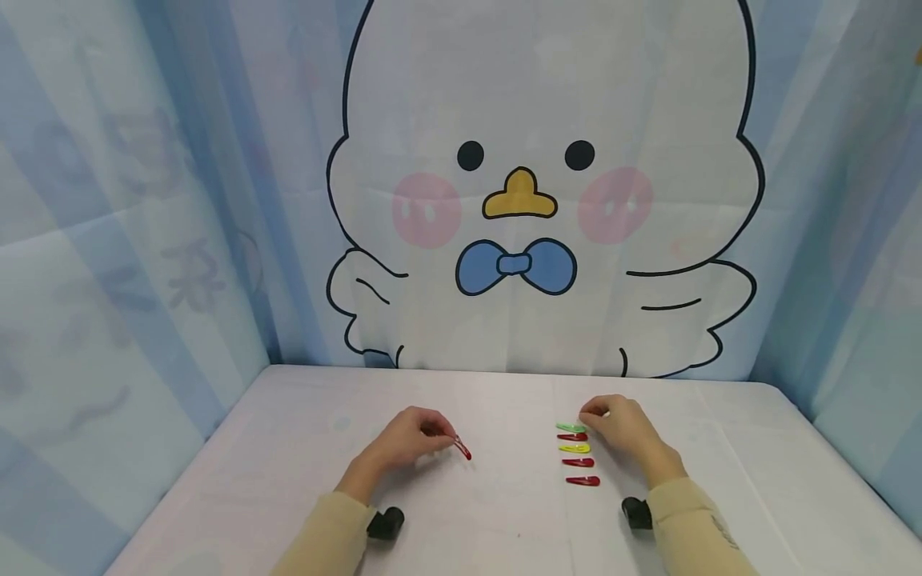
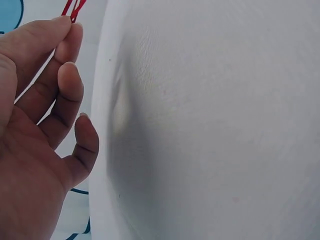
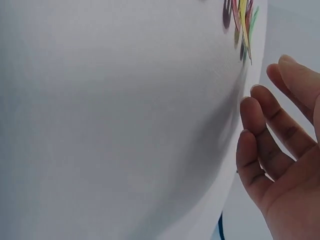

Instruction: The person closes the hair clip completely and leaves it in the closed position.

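Observation:
Between thumb and index finger, my left hand pinches a red snap hair clip, which points down and right over the table. The other fingers of that hand curve loosely in the left wrist view. My right hand is beside the far end of a column of hair clips, its fingertips close to the green hair clip. Nothing shows between its bent fingers in the right wrist view. Below the green one lie a red clip, a yellow clip and two more red clips, a nearer one lowest.
A white-covered table spreads under both hands. Behind it hangs a curtain with a large cartoon bird, and more blue and white cloth closes off both sides. Black wrist devices, one on the left and one on the right, stick out by the sleeves.

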Demonstrator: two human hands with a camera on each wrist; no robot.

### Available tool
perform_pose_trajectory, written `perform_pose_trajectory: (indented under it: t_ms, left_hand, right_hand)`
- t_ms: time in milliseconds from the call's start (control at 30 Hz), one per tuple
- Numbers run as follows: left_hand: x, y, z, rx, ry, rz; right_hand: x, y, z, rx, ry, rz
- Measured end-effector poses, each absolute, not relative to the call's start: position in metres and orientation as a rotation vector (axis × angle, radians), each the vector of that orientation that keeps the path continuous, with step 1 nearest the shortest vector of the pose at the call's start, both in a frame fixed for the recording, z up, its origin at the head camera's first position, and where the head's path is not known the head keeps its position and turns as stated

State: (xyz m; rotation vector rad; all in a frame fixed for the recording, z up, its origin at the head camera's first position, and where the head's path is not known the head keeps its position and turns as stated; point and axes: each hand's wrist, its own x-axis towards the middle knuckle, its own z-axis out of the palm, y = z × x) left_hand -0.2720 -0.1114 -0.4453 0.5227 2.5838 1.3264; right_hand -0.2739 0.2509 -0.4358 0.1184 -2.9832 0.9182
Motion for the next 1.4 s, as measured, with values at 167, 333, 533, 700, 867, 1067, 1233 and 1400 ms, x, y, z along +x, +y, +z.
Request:
perform_pose_trajectory:
  t_ms: [167, 333, 533, 700, 867, 1067, 1233, 1400]
  left_hand:
    - [-0.268, -0.111, -0.443, 0.550, 2.574, 1.391]
    - [-0.264, -0.111, -0.441, 0.570, 2.550, 1.511]
    - [-0.259, -0.108, -0.438, 0.571, 2.496, 1.627]
    - [-0.254, -0.106, -0.434, 0.558, 2.477, 1.690]
    - [-0.251, -0.104, -0.432, 0.545, 2.455, 1.747]
    - [-0.247, -0.100, -0.431, 0.539, 2.447, 1.795]
    - [-0.243, -0.097, -0.432, 0.546, 2.418, 1.825]
    - [-0.240, -0.094, -0.433, 0.520, 2.389, 1.851]
  right_hand:
    - [-0.269, 0.249, -0.426, 0.107, -2.940, 0.938]
    - [-0.266, 0.243, -0.418, 0.128, -2.885, 0.966]
    - [-0.262, 0.232, -0.408, 0.166, -2.821, 0.979]
    - [-0.255, 0.222, -0.400, 0.231, -2.757, 1.012]
    - [-0.246, 0.212, -0.394, 0.299, -2.711, 1.062]
    - [-0.236, 0.198, -0.390, 0.325, -2.677, 1.145]
    - [-0.230, 0.188, -0.391, 0.350, -2.652, 1.204]
    - [-0.226, 0.182, -0.393, 0.388, -2.626, 1.240]
